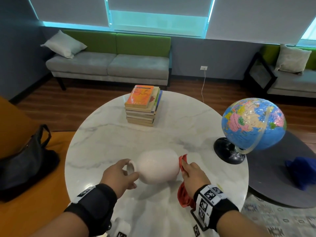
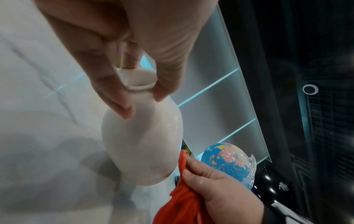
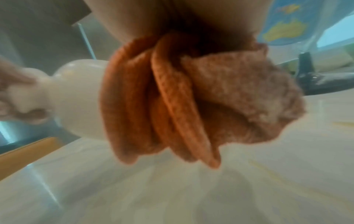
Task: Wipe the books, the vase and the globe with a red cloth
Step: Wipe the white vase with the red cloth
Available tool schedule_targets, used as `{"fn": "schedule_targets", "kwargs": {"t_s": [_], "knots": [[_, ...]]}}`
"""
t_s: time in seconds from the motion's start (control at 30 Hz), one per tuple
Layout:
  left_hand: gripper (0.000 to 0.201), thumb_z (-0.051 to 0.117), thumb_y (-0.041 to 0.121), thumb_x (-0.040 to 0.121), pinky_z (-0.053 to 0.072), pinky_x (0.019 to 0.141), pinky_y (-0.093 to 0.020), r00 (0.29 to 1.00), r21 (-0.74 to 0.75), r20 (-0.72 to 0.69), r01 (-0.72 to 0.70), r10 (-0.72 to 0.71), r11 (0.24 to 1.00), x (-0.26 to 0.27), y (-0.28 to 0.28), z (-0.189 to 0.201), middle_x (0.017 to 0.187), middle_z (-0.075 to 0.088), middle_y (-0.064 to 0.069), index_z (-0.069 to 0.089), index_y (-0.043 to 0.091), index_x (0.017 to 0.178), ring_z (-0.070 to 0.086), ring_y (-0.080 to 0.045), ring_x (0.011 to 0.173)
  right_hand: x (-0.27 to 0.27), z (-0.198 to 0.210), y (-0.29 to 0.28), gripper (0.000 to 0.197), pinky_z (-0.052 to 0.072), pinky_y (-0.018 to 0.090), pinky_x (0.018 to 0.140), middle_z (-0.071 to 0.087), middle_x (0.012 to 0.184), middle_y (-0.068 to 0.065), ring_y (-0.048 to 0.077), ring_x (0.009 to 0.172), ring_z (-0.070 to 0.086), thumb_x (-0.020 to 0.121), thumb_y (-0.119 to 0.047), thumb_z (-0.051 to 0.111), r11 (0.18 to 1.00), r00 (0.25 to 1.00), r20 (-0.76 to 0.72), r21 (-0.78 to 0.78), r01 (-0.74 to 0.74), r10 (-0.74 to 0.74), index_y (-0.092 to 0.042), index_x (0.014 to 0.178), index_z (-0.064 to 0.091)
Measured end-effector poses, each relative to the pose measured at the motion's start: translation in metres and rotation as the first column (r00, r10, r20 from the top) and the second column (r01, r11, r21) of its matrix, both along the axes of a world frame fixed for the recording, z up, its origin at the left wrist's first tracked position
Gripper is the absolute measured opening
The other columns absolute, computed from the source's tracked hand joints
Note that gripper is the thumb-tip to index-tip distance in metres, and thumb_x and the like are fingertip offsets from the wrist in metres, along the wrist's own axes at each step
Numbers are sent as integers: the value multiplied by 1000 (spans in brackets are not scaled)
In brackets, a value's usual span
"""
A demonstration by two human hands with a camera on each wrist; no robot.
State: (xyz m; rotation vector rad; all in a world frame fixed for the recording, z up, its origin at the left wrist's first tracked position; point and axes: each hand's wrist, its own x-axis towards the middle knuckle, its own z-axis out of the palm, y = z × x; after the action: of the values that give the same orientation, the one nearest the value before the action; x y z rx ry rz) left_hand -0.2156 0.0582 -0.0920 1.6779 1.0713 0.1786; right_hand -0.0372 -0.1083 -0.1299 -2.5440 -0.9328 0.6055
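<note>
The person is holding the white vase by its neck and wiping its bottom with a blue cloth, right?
Not quite: the cloth is red, not blue, as the head view shows. The left hand does hold the white vase by its neck while the right hand wipes its bottom.

I can read nothing here: the script on the orange top book cover (image 1: 140,95) and the labels on my blue globe (image 1: 253,123) are too small and blurred.

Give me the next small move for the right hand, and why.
Probably sweep the red cloth along the vase from its base toward the neck. The left hand holds the vase by the neck, tipped sideways above the table; the right hand presses cloth against its base end.
</note>
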Motion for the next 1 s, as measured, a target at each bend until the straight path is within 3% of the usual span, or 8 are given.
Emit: {"fn": "schedule_targets", "kwargs": {"t_s": [0.13, 0.23, 0.43, 0.53, 0.63, 0.7, 0.83, 1.0], "knots": [[48, 70, 11, 78, 59, 72, -35, 999, -79, -4, -52, 52, 996, -1, 1, -10, 84, 70, -15, 55, 15, 123, 71, -27, 60, -35, 10, 8, 62, 39, 25, 94, 42, 125, -4, 19, 107, 41, 97, -18, 37, 984, 989, 71, 111, -140, 133, -37, 150, 11], [48, 71, 11, 78, 60, 70, -35, 998, -98, 2, -62, 63, 993, 0, 3, -9, 82, 70, -17, 55, 12, 123, 71, -28, 60, -50, 19, 20, 65, 38, 23, 90, 40, 125, -9, 14, 99, 33, 96, -17, 39, 949, 953, 121, 123, -291, 276, -41, 149, 11], [44, 72, 14, 77, 59, 78, -40, 1000, -32, -12, -13, 12, 999, 0, 0, -4, 76, 72, -10, 58, 16, 118, 72, -21, 63, -17, 19, 10, 73, 42, 32, 96, 38, 126, -3, 23, 108, 39, 92, -14, 41, 995, 989, 109, -36, -95, 98, -41, 149, 4], [39, 73, 16, 75, 57, 80, -42, 1000, 35, -18, 21, -20, 999, 2, -5, -2, 78, 72, -3, 61, 21, 111, 71, -18, 62, -41, 36, 23, 71, 44, 35, 91, 37, 129, -3, 23, 107, 37, 92, -17, 40, 974, 964, 139, -10, -227, 227, -38, 150, 4], [32, 73, 21, 73, 57, 73, -32, 996, 118, -37, 81, -77, 990, 4, -12, 4, 74, 72, 2, 59, 32, 99, 70, -13, 62, -62, 56, 39, 75, 43, 36, 88, 34, 128, -2, 25, 108, 35, 88, -14, 47, 898, 868, 229, -103, -428, 440, -34, 149, 9], [33, 73, 24, 74, 52, 61, -21, 993, 151, -48, 110, -104, 982, 6, -14, 7, 72, 72, 4, 58, 33, 103, 68, -7, 61, -62, 63, 49, 74, 41, 38, 91, 33, 128, 1, 27, 109, 36, 88, -17, 48, 873, 833, 264, -194, -447, 486, -30, 150, 11], [33, 73, 26, 73, 48, 58, -17, 991, 177, -50, 129, -122, 976, 10, -14, 11, 73, 71, 4, 56, 32, 101, 67, -3, 59, -66, 71, 55, 75, 40, 39, 97, 32, 134, 3, 28, 111, 37, 86, -11, 49, 877, 864, 189, -221, -426, 467, -23, 151, 13], [18, 70, 22, 75, 52, 59, -19, 986, 212, -75, 160, -147, 964, 9, -9, 14, 67, 70, -1, 56, 33, 80, 67, -5, 56, -78, 68, 40, 70, 40, 37, 90, 33, 136, 3, 27, 110, 39, 87, -5, 42, 875, 873, 83, -124, -469, 480, -23, 150, 17]]}}
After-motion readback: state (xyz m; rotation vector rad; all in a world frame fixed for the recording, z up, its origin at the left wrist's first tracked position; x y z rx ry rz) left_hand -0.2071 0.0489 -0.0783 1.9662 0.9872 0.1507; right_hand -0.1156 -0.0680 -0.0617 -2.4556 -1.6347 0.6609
